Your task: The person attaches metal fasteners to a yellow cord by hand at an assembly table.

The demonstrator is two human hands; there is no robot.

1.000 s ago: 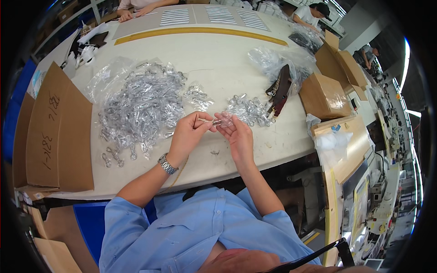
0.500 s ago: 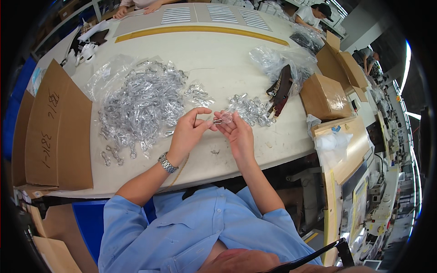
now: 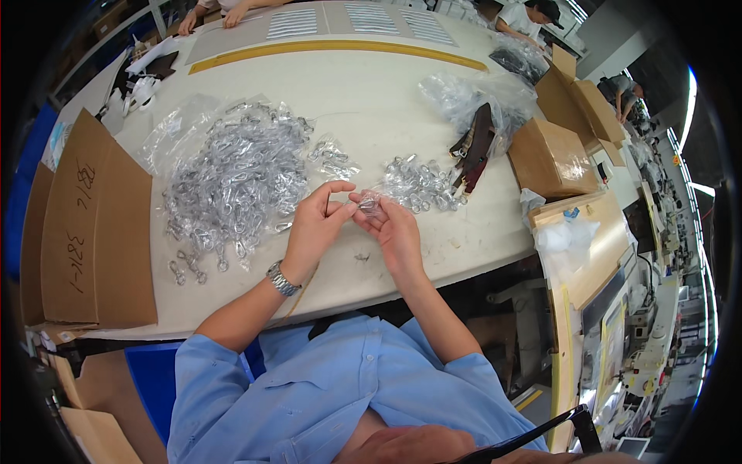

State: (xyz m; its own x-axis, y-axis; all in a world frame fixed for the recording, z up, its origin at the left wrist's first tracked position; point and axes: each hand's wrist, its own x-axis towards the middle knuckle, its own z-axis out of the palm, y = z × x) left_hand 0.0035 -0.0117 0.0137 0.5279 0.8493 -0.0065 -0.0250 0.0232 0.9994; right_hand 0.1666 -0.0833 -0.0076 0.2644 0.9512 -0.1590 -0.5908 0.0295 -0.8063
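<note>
A small clear plastic bag with a silver metal snap hook [image 3: 370, 204] is held between my two hands above the table. My left hand [image 3: 313, 228], with a metal watch at its wrist, pinches the left side with thumb and fingertips. My right hand [image 3: 398, 236], palm up, has its fingers curled round the other side. To the left lies a large pile of silver snap hooks [image 3: 239, 178] in clear plastic bags. Just beyond my hands is a small cluster of bagged hooks [image 3: 333, 158]. A smaller heap of snap hooks [image 3: 420, 184] lies to the right.
A cardboard box [image 3: 97, 232] stands at the left edge, another cardboard box [image 3: 553, 158] at the right. Near the right heap lie dark straps [image 3: 475, 147] and a crumpled plastic bag [image 3: 448, 97]. A yellow strip [image 3: 340, 49] crosses the far table. Other people work beyond.
Both hands have shifted slightly left with the bagged snap hook. My right-hand fingers have curled further over the bag. The view has shifted a little.
</note>
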